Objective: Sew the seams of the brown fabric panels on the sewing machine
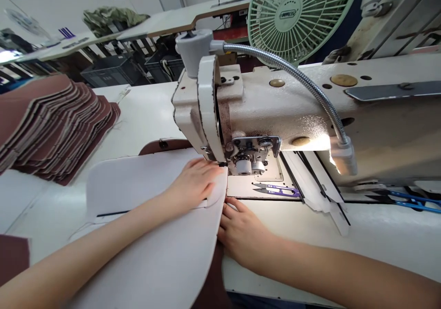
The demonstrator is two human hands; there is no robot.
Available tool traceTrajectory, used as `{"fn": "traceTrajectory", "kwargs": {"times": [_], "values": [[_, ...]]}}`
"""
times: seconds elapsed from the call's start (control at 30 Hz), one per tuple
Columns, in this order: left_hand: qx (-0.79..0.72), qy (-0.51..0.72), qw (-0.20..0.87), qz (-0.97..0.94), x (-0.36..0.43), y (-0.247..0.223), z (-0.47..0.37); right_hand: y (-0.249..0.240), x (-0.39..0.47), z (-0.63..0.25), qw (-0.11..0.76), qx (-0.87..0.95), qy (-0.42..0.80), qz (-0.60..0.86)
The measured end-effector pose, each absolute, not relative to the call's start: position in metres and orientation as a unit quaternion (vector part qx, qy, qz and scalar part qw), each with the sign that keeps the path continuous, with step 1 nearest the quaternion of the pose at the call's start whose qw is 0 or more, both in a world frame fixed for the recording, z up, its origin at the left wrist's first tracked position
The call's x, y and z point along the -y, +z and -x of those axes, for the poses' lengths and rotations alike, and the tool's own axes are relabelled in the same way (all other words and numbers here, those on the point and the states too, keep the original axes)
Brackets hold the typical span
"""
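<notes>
A large white panel [165,254] with rounded corners lies over a brown piece [213,281], its right edge running under the sewing machine's [206,106] needle area. My left hand [193,182] rests flat on the panel, fingers stretched out close to the presser foot [223,164]. At the panel's right edge, my right hand [243,233] has its fingers curled and closed on the edge; some fingertips are hidden. A dark slit [112,214] shows in the panel beside my left forearm. Purple-handled thread snips [277,190] lie on the machine bed, right of the needle area.
A stack of brown panels [58,129] stands at left. White strips with black edges [315,185] lie under the machine arm, and blue-handled snips [409,199] sit at far right. A flexible lamp [344,155] hangs over the bed. Behind stands a green fan [292,14].
</notes>
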State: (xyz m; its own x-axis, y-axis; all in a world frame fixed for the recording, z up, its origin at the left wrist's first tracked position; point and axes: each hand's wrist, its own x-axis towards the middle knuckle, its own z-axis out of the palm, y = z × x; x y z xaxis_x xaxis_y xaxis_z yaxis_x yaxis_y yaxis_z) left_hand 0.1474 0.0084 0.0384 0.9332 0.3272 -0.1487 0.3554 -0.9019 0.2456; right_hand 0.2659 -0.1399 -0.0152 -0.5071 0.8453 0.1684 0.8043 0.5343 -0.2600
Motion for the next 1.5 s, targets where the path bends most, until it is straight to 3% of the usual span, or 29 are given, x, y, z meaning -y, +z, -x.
{"fn": "traceTrajectory", "kwargs": {"times": [0.2, 0.3, 0.57, 0.9, 1.23, 1.5], "values": [[-0.167, -0.181, 0.265, -0.932, 0.069, 0.08, -0.105, -0.016, 0.161, -0.246, 0.182, 0.859, -0.03, 0.478], [-0.196, -0.207, 0.253, -0.925, 0.082, 0.086, -0.099, -0.01, 0.172, -0.237, 0.206, 0.861, -0.058, 0.461], [-0.243, -0.217, 0.235, -0.916, 0.076, 0.085, -0.104, -0.011, 0.189, -0.227, 0.145, 0.865, -0.04, 0.479], [-0.231, -0.173, 0.249, -0.925, 0.081, 0.068, -0.096, -0.011, 0.202, -0.223, 0.165, 0.869, -0.032, 0.465], [-0.214, -0.206, 0.23, -0.927, 0.065, 0.076, -0.119, 0.013, 0.182, -0.24, 0.051, 0.866, 0.015, 0.497], [-0.193, -0.197, 0.203, -0.939, 0.053, 0.079, -0.126, 0.014, 0.164, -0.252, 0.025, 0.873, 0.039, 0.486]]}}
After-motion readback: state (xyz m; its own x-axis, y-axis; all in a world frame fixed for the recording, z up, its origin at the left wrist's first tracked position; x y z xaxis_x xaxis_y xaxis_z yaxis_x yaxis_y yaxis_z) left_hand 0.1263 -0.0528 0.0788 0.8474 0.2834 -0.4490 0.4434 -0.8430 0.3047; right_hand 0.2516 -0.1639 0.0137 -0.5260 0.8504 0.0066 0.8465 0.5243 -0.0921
